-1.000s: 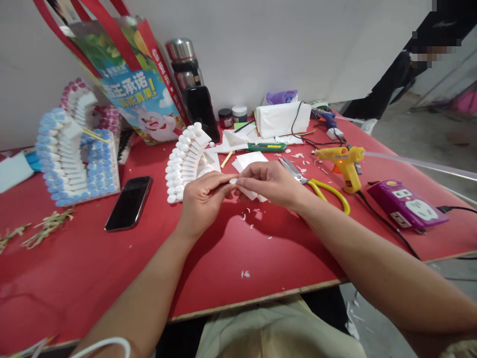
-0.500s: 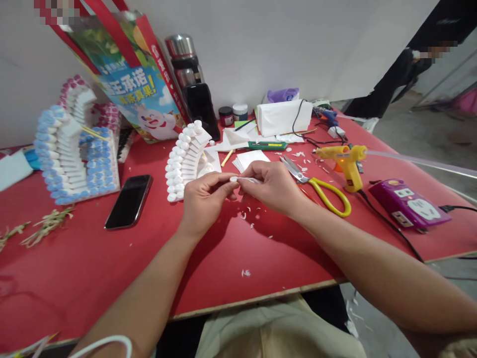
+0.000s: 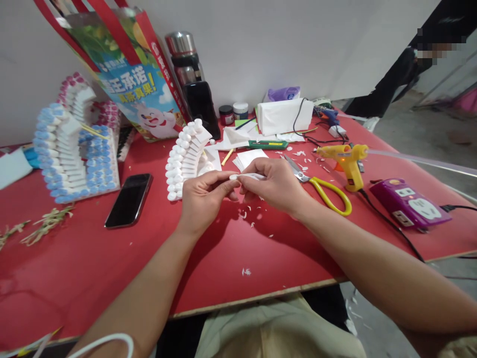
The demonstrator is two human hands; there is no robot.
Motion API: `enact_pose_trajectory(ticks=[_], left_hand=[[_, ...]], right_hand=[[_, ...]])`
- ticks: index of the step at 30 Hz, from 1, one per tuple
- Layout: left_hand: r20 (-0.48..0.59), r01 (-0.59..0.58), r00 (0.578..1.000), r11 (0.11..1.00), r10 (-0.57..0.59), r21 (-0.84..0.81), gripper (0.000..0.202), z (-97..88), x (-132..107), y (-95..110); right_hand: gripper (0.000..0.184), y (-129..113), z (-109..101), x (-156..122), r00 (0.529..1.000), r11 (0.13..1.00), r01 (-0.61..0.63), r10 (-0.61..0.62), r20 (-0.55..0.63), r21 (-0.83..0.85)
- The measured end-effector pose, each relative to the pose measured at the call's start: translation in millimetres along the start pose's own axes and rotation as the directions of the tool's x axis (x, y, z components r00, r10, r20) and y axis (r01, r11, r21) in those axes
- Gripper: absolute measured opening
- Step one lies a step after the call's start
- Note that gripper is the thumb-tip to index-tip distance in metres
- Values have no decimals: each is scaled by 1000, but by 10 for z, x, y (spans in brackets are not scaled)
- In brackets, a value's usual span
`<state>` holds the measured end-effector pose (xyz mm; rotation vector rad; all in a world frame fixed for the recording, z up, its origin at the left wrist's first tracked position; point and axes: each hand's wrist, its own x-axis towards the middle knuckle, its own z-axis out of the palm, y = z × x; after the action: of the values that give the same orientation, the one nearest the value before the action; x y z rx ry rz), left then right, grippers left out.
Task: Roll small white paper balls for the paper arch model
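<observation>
Above the middle of the red table, my left hand (image 3: 204,200) and my right hand (image 3: 274,183) meet with fingertips pinched together. Between them is a thin white paper strip (image 3: 255,176) with a small round white end (image 3: 233,177). The left thumb and forefinger pinch the round end, while the right fingers grip the strip's length; part of it is hidden by the fingers. Just beyond my left hand stands a curved white model (image 3: 186,156) with rows of round white knobs and step-like slats. Scissors (image 3: 323,191) with yellow handles lie beside my right hand.
To the left are a phone (image 3: 128,200), a blue-and-white stepped model (image 3: 74,154) and a shopping bag (image 3: 137,84). On the right sit a yellow glue gun (image 3: 346,161) and a purple power socket box (image 3: 410,204) with cords. Behind lies a green cutter (image 3: 267,144). A person (image 3: 395,74) is at far right.
Both hands stay almost in place, still pinching the white strip; the fingers shift slightly, and the round end now shows more edge-on. The surroundings look the same.
</observation>
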<state>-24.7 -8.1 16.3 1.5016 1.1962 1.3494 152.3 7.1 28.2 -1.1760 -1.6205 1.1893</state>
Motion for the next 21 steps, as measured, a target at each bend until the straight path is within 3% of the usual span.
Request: enact_pose_trajectory(ticks=[3, 7, 9, 16, 21], left_hand=[[-5, 15, 1000, 1000, -15, -23, 9, 3, 4, 8], [-10, 14, 1000, 998, -14, -58, 9, -1, 6, -5], [-19, 6, 1000, 997, -7, -72, 8, -8, 0, -11], [-84, -39, 996, 999, 37, -23, 7, -14, -29, 23], [-84, -21, 996, 1000, 21, 6, 13, -4, -37, 54]], right_hand=[[11, 3, 23, -13, 1000, 999, 19, -19, -10, 35], [9, 9, 53, -49, 965, 945, 235, -254, -59, -230], [9, 16, 58, -62, 950, 911, 289, -312, -32, -294], [11, 36, 12, -52, 947, 944, 317, -310, 88, -87], [10, 18, -38, -31, 937, 944, 328, -319, 140, -42]])
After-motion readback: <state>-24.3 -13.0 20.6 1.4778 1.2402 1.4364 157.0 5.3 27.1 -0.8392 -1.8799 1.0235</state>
